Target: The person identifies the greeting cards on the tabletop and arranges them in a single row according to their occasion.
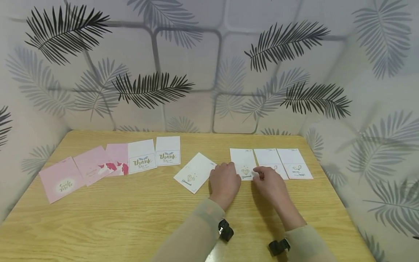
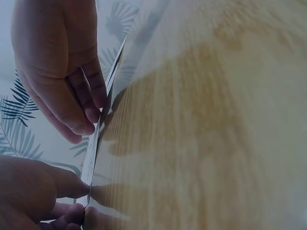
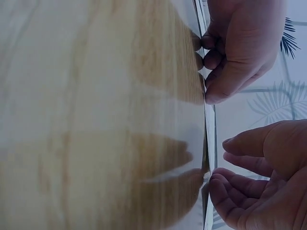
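In the head view my left hand is at the left edge of a white card printed with a gold diamond, fingers curled and thumb and fingertips on it. My right hand is by the card's lower right side, over part of a neighbouring white card. In the right wrist view the thumb of my right hand stands apart from its fingers, whose tips touch the card's edge. The left wrist view shows my left hand at the near end of the thin card edge.
Left of my hands lies a tilted matching diamond card. Further left are two white thank-you cards and pink cards, some overlapping. On the right sits a white heart card. A leaf-patterned backdrop borders the wooden table.
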### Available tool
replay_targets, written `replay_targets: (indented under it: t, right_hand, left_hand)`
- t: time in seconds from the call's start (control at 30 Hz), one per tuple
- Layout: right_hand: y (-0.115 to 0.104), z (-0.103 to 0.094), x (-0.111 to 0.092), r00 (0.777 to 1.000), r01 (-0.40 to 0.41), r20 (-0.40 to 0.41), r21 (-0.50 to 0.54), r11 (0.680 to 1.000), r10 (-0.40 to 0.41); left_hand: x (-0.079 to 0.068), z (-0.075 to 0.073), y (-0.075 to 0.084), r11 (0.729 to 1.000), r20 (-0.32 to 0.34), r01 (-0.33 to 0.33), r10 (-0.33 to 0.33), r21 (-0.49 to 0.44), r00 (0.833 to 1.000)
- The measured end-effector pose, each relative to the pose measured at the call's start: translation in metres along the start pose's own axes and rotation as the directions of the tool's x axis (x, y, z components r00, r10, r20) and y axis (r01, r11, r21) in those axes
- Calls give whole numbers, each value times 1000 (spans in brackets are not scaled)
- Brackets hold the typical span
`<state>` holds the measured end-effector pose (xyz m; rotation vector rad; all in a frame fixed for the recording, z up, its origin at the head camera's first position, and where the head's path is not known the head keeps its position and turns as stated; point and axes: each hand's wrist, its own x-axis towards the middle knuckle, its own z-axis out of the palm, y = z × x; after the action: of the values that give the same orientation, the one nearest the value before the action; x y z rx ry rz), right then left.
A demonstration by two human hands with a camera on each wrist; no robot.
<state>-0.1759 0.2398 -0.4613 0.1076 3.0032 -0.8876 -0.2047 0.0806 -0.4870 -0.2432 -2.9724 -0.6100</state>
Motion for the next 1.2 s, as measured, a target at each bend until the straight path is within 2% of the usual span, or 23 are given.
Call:
replay_targets:
  t: [0.33,1.2]
  right_hand:
    - [1,0,-4,1000,12,-8,-26,1000,-12]
    - [-1,1,-7,1000,25,-19,-11,1000,-25]
  left_hand:
    - [0,3,1,1000,-21,-8,8,9,1000]
    - [-4,3,0,1000,-32,-18,18,-6,999]
